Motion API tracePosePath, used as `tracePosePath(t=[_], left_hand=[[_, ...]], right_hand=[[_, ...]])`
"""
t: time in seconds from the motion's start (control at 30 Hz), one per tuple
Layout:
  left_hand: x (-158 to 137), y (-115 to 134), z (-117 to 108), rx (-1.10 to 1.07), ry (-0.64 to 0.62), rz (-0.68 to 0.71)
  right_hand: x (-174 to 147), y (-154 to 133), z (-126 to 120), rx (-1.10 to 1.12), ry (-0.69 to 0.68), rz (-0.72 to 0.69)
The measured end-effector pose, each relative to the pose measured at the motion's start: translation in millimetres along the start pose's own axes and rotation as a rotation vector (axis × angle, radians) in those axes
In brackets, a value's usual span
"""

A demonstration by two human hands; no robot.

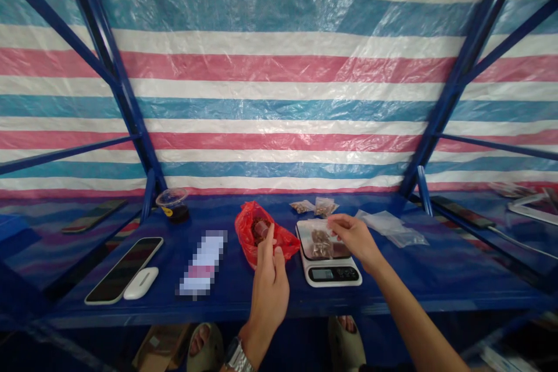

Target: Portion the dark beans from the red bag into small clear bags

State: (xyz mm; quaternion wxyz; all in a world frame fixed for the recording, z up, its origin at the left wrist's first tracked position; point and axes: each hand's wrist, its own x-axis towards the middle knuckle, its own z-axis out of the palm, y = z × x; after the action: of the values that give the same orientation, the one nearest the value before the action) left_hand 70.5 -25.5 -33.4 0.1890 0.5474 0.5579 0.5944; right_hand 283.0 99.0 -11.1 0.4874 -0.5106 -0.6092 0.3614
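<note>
My left hand (271, 282) reaches over the near edge of a red plastic bag (285, 241), fingers stretched out and thumb a little apart. Inside the bag lie small brown pieces (256, 236) and a small see-through cup (262, 228), close beside my fingertips; whether they touch it I cannot tell. My right hand (355, 238) is above a white kitchen scale (307, 276), thumb and fingers pinched at the upper edge of a clear plastic bag (321, 247). That bag holds brown pieces and rests on the scale's plate.
Filled small bags (325, 206) lie behind the scale, flat clear bags (394, 226) to its right. Leftward are a blurred-out screen (203, 264), a phone (124, 270), a white earbud case (140, 283) and a plastic tub (174, 209) of dark liquid. Blue posts (131, 99) frame the table.
</note>
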Motion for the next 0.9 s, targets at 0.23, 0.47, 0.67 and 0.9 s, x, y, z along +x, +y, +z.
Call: tracePosePath(t=[0.23,0.47,0.67,0.9], left_hand=[[1.8,-3.2,2.0,0.020,-0.049,-0.050],[0.4,-2.1,3.0,0.031,-0.066,-0.034],[1.3,-2.4,2.5,0.011,-0.027,0.026],[1.2,-3.6,3.0,0.027,-0.030,0.043]], right_hand=[[11.6,32.5,-16.0,-0.375,0.197,-0.187],[14.2,39.1,-25.0,-0.332,0.269,-0.130],[13.3,41.2,-26.4,-0.307,0.278,-0.112],[11.9,38.8,-23.7,-0.311,0.272,-0.120]])
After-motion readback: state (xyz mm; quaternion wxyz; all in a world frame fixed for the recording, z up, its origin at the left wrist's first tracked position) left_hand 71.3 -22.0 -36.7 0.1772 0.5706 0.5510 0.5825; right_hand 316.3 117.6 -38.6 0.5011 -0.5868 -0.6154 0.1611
